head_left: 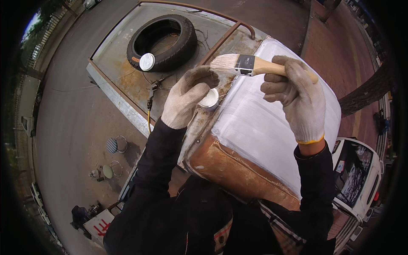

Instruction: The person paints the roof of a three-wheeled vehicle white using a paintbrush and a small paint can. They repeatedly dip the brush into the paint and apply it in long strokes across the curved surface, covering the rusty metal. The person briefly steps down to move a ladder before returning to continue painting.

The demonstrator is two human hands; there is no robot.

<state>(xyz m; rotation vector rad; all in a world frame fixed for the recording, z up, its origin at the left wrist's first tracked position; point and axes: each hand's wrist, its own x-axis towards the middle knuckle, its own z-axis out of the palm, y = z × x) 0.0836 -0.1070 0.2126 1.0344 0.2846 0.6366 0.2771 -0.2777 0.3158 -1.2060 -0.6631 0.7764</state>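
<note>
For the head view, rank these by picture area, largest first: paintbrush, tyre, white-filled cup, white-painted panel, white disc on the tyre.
1. White-painted panel
2. Tyre, counting its hole
3. Paintbrush, though nearness to the camera may enlarge it
Last, too alike to rank: white-filled cup and white disc

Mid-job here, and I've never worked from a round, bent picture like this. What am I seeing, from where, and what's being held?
There is no machine: these are a person's own hands in pale work gloves. The one picture comes from a fisheye camera on their head, looking down, so straight edges bend.

The right hand holds a wooden-handled paintbrush. The left hand is by the bristle tips; I can't tell whether it touches them.

Below is a white-coated panel, rusty brown along its near edge. A small open tub sits at its left. Beyond, a tire lies on a metal platform.
</note>
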